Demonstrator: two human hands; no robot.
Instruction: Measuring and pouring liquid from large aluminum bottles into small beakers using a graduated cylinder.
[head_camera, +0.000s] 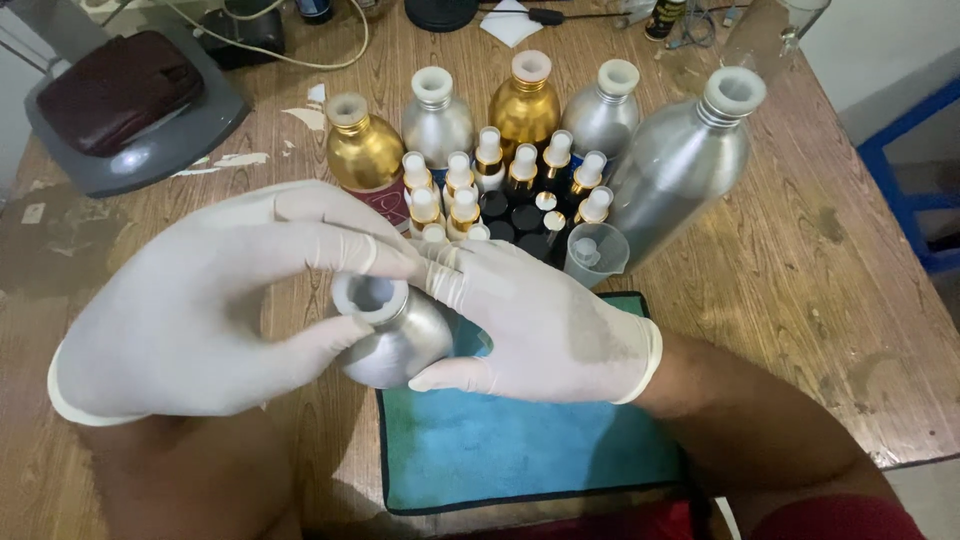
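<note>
Gripping a small matte silver metal bottle, both hands wear thin, wrinkled white latex gloves. Left hand curls around its open neck, thumb beneath; right hand cups the rounded body, fingers closed on it. Bottle sits tilted above the near edge of a worn wooden table, just left of a blue cloth. Farther off: gold bottles, tall brushed-silver bottle, clear plastic funnel.
</note>
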